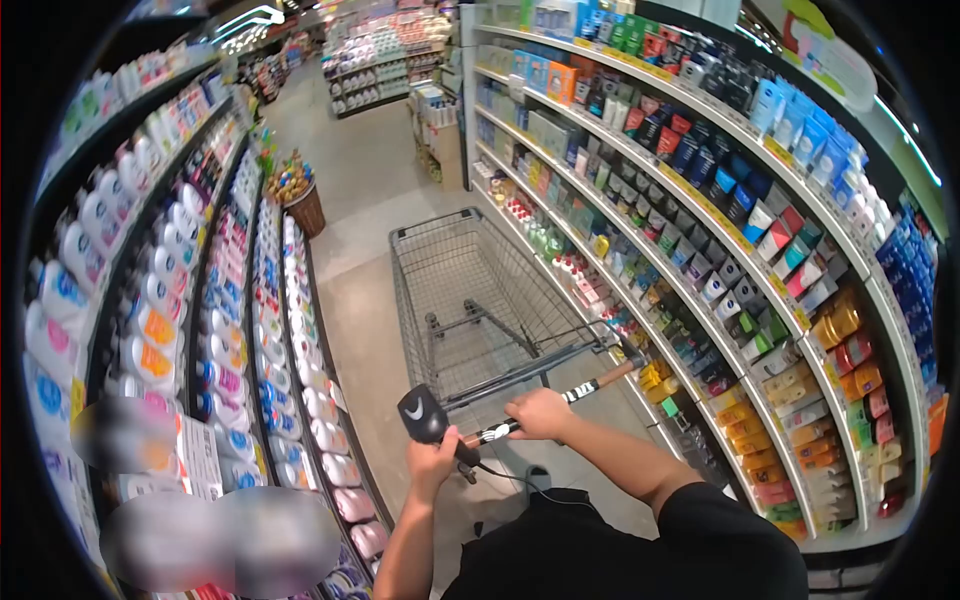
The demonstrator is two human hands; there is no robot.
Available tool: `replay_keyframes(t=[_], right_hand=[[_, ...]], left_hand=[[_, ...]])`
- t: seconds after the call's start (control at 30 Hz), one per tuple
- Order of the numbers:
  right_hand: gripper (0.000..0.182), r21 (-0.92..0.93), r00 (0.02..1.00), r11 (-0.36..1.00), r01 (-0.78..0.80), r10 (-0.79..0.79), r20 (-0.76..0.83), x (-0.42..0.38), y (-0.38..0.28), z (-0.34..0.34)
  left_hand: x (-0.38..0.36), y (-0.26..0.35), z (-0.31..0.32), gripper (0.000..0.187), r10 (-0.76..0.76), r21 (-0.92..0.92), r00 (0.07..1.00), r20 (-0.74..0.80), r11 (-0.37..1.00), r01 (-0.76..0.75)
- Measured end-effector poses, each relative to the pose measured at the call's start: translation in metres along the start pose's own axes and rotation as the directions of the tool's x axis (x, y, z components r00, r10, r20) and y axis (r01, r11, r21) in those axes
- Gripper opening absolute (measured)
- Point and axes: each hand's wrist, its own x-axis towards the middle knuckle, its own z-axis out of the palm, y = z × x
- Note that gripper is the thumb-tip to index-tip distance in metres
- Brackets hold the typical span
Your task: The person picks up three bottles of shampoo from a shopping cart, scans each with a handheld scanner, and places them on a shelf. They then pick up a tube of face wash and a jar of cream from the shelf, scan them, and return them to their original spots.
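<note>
A wire shopping cart (490,300) stands in front of me, its basket showing bare mesh. My right hand (540,413) is wrapped around the cart's handle (590,388), left of its middle. At the handle's left end, my left hand (433,462) is closed around the bar, thumb uppermost. Right against it sits a rounded black plastic piece (423,412) with a pale crescent mark. A thin cable (520,482) hangs from near the left hand toward my dark shirt. The undersides of both hands' grips are hidden.
Shelves of pump bottles (150,290) line the left side, close to my left arm. Tall shelves of tubes and boxes (700,190) curve along the right, near the cart. Ahead, a brown basket (305,210) stands at the aisle's left and a cardboard display (436,140) at its right.
</note>
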Motion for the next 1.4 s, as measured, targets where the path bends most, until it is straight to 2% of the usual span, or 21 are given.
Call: replay_keyframes(t=[0.1,0.17,0.3,0.43,0.47,0.53,0.57,0.63,0.7,0.77,0.8,0.9,0.97,1.03,1.07,1.1,1.17,1.23,1.3,1.37,1.4], right_hand=[[0.041,0.067,0.999,0.997,-0.036,0.037,-0.009,0.022,0.009,-0.001],[0.042,0.096,0.999,0.995,-0.030,0.031,-0.010,0.034,0.014,-0.014],[0.042,0.179,0.991,0.983,0.050,-0.026,-0.135,0.077,0.035,-0.002],[0.042,0.297,0.994,0.950,0.093,-0.071,-0.087,0.113,0.060,-0.016],[0.042,0.395,0.982,0.907,0.148,-0.087,-0.170,0.118,0.067,-0.016],[0.039,0.568,0.966,0.802,0.186,-0.042,-0.256,0.122,0.080,-0.016],[0.039,0.588,0.968,0.788,0.182,-0.037,-0.250,0.119,0.084,-0.014],[0.035,0.834,0.865,0.372,0.408,0.135,-0.483,0.099,0.096,-0.021],[0.037,0.864,0.888,0.322,0.386,0.123,-0.443,0.070,0.113,-0.027],[0.044,0.995,0.996,-0.099,0.026,-0.081,-0.034,0.037,0.123,-0.042],[0.056,0.988,0.986,0.016,0.154,-0.062,-0.152,0.032,0.126,-0.032],[0.059,0.981,1.000,0.192,0.010,-0.013,-0.007,0.008,0.139,-0.043],[0.052,0.969,0.976,0.243,0.035,0.200,-0.086,-0.002,0.136,-0.031],[0.052,0.827,0.924,0.562,0.004,0.313,-0.218,-0.008,0.144,-0.032],[0.052,0.907,0.893,0.420,0.022,0.399,-0.206,-0.014,0.149,-0.034],[0.052,0.910,0.885,0.415,0.012,0.419,-0.203,-0.020,0.152,-0.028],[0.050,0.908,0.721,0.412,-0.080,0.652,-0.232,-0.033,0.160,-0.014],[0.048,0.952,0.610,0.161,-0.261,0.791,0.033,-0.046,0.164,-0.018],[0.045,0.879,0.500,0.149,-0.453,0.859,0.112,-0.052,0.175,0.025],[0.045,0.837,0.404,-0.069,-0.542,0.852,0.332,-0.059,0.184,0.044],[0.043,0.776,0.320,-0.053,-0.629,0.892,0.320,-0.062,0.183,0.066]], left_hand=[[0.016,0.000,-0.006,0.022,0.134,0.158,0.991,0.030,0.978,-0.137],[0.022,0.003,-0.003,0.023,0.048,0.039,0.998,0.033,0.998,-0.049],[0.029,0.013,0.021,0.031,0.185,-0.078,0.982,-0.031,0.979,-0.187],[0.047,0.024,0.044,0.027,0.095,-0.043,0.992,-0.086,0.994,-0.099],[0.053,0.026,0.049,0.027,0.133,-0.055,0.986,-0.105,0.989,-0.139],[0.063,0.031,0.057,0.049,0.125,-0.104,0.987,-0.102,0.985,-0.135],[0.067,0.032,0.061,0.049,0.108,-0.090,0.989,-0.097,0.989,-0.117],[0.082,0.052,0.080,0.036,0.233,-0.023,0.971,-0.062,0.972,-0.234],[0.094,0.042,0.093,0.046,0.263,0.027,0.964,0.032,0.964,-0.264],[0.105,0.062,0.117,0.049,0.261,0.042,0.956,0.134,0.962,-0.268],[0.110,0.067,0.131,0.056,0.223,-0.059,0.950,0.216,0.975,-0.216],[0.138,0.067,0.150,0.066,0.112,0.060,0.863,0.493,0.985,-0.163],[0.152,0.091,0.170,0.073,0.065,0.101,0.747,0.661,0.980,-0.174],[0.167,0.120,0.179,0.080,-0.006,0.169,0.592,0.806,0.961,-0.220],[0.182,0.120,0.176,0.077,-0.036,0.312,0.572,0.819,0.865,-0.393],[0.196,0.149,0.182,0.058,-0.185,0.428,0.546,0.817,0.829,-0.360],[0.231,0.124,0.169,0.041,0.106,0.362,0.673,0.732,0.777,-0.516],[0.283,0.106,0.155,0.031,0.200,0.369,0.795,0.572,0.803,-0.468],[0.337,0.093,0.147,0.027,0.287,0.398,0.856,0.429,0.791,-0.464],[0.383,0.082,0.149,0.030,0.313,0.479,0.880,0.356,0.748,-0.460],[0.401,0.078,0.149,0.033,0.288,0.519,0.870,0.400,0.711,-0.474]])
